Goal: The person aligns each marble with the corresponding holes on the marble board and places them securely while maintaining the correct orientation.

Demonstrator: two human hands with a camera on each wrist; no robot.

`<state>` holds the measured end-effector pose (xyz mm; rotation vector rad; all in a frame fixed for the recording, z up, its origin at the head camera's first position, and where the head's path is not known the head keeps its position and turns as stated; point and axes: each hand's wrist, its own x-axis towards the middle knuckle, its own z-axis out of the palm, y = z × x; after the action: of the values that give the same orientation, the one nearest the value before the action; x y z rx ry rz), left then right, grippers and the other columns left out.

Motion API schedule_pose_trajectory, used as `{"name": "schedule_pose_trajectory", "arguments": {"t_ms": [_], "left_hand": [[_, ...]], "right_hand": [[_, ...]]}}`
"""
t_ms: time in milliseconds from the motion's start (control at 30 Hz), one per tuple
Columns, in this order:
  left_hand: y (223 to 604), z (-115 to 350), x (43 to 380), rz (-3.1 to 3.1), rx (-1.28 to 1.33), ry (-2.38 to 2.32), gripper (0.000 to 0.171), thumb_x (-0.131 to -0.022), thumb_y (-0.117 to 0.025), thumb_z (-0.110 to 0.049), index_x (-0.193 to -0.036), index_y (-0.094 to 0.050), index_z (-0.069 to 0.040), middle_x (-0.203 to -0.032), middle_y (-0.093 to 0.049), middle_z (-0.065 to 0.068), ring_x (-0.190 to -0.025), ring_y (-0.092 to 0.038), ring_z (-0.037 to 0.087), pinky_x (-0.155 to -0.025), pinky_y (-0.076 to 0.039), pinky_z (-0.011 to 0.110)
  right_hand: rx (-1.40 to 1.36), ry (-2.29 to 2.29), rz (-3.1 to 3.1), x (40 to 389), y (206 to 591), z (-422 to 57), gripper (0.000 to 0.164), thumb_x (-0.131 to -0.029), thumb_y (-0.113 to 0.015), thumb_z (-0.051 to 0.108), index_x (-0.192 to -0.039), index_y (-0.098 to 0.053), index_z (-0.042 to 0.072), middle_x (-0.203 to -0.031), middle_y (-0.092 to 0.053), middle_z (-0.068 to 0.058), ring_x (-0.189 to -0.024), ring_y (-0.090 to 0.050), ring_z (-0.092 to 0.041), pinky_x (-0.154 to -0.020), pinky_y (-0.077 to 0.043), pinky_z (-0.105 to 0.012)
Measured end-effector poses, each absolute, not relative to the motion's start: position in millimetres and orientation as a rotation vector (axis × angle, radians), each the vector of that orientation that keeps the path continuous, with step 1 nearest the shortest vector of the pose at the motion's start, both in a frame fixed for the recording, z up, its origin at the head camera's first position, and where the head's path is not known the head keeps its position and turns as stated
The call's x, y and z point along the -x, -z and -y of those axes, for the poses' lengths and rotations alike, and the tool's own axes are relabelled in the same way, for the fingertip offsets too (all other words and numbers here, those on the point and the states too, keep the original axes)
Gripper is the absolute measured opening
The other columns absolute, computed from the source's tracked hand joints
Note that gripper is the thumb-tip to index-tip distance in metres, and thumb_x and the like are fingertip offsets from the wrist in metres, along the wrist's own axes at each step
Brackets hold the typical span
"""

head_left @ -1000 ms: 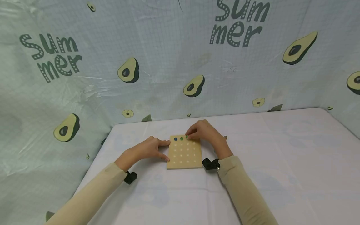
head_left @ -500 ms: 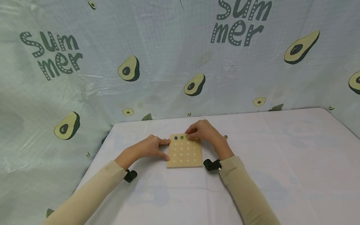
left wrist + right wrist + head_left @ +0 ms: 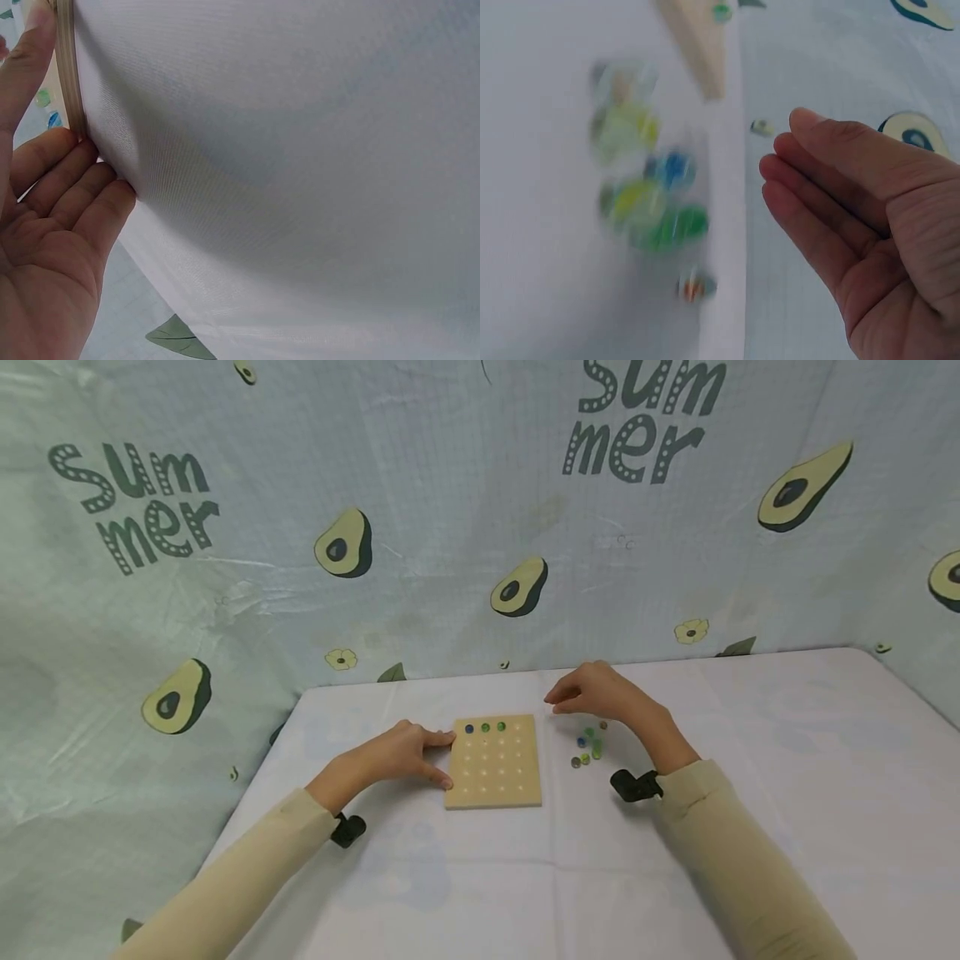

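The loose marbles (image 3: 581,742) near the far edge of the bench (image 3: 465,885), right of the wooden board (image 3: 493,800), look hard, light and slippery; you'd best pinch each around its middle. Your left hand (image 3: 393,752) is spread against the board's left edge; your right hand (image 3: 600,693), fingers loosely bent, holds nothing near the marbles.

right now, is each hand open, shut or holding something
Left hand: open, touching the left edge of the board.
Right hand: open, holding nothing that shows.
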<state>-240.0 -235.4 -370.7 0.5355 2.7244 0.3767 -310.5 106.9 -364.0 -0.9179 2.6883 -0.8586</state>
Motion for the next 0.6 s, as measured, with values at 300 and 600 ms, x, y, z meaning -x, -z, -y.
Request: {"name": "schedule_pose_trajectory", "arguments": {"t_ms": [300,600], "left_hand": [[374.2,236.9,239.3,-2.719,-0.545,-0.377,0.088,-0.076,-0.086,-0.048,-0.148,-0.051,-0.011,-0.151,-0.049,0.01,-0.143,-0.044,0.027,-0.111,-0.044,0.044],[372.8,236.3,238.2,-2.727,-0.541,-0.385,0.089,-0.076,-0.087,-0.048,-0.149,-0.051,-0.012,-0.151,-0.049,0.01,-0.143,-0.044,0.027,-0.111,-0.044,0.045]], "right_hand": [[0.962,0.742,-2.672,309.4,373.5,-159.7,0.022,-0.093,-0.076,0.016,-0.113,-0.079,0.009,-0.098,-0.078,0.002,-0.083,-0.068,-0.009,-0.075,-0.056,-0.029],[1.101,0.737,-2.614,313.1,378.2,-180.4,0.022,-0.088,-0.081,0.015,-0.109,-0.081,0.009,-0.102,-0.078,0.0,-0.096,-0.074,-0.015,-0.081,-0.059,-0.028]]}}
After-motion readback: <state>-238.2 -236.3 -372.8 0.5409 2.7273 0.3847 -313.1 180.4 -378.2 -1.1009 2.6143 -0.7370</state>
